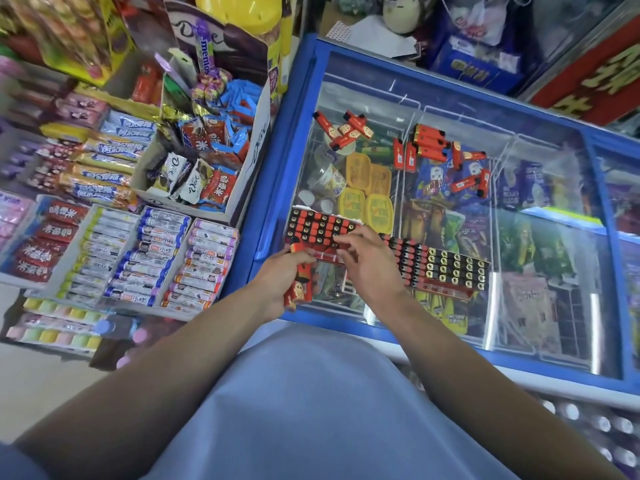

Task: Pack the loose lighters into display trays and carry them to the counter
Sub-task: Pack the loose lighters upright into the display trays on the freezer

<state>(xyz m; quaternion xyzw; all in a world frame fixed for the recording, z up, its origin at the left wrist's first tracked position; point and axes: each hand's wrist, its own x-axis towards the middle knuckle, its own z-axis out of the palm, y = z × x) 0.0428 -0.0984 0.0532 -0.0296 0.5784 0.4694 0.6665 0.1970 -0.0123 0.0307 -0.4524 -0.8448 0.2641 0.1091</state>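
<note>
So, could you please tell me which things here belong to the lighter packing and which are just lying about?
Part of the job:
left hand gripping lighters
right hand at the left tray
right tray
loose lighters on the freezer lid

Just lying about:
Dove box
candy rolls
ice creams under the glass

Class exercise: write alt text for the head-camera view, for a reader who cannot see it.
The right hand slots a lighter into a tray on a freezer lid; the left hand grips spare lighters. Loose lighters lie farther back.

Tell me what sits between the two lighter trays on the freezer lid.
Head view: the right hand lies between the left tray and the right tray, fingers at the left tray's near edge.
</note>
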